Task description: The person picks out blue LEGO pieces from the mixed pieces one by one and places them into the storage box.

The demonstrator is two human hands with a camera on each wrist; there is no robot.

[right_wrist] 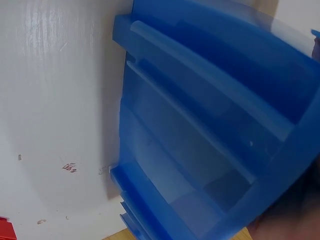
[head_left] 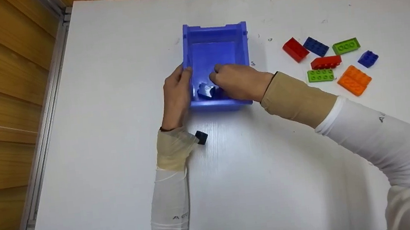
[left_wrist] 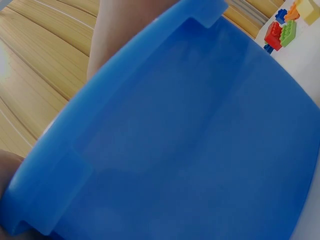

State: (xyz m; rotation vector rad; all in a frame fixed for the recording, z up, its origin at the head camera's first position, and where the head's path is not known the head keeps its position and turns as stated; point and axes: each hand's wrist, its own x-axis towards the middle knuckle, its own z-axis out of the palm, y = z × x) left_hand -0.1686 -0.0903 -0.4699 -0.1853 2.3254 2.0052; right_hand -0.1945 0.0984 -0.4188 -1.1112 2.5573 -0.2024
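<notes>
The blue plastic bin (head_left: 215,40) sat a little above the middle of the white table (head_left: 111,102), its open top facing up. The left hand (head_left: 176,95) pressed against the bin's left wall at nine o'clock, fingers laid fairly straight along the outside and fingertips at the rim, bracing rather than clutching. The right hand (head_left: 239,82) reached in over the right wall from three o'clock, fingers curled down toward a small blue brick (head_left: 206,90) lying at the bin's near end, at six o'clock inside it. Whether those fingers actually pinched the brick or merely hovered at it, I could not tell; the knuckles hid the contact.

Off at three o'clock, well apart from the bin, lay a loose scatter of bricks: a red brick (head_left: 295,49), a green brick (head_left: 346,46), an orange brick (head_left: 354,80) and others.

The brick looked light, rigid and hard-edged, with smooth sides that could slip, so a pinch across two opposite flat faces seemed the sound hold, thumb clear of the studs. The bin looked like thin, stiff plastic, light enough to skid on the slick tabletop, which made that bracing palm on the wall sensible; the rim looked the firmest spot to steady it.
</notes>
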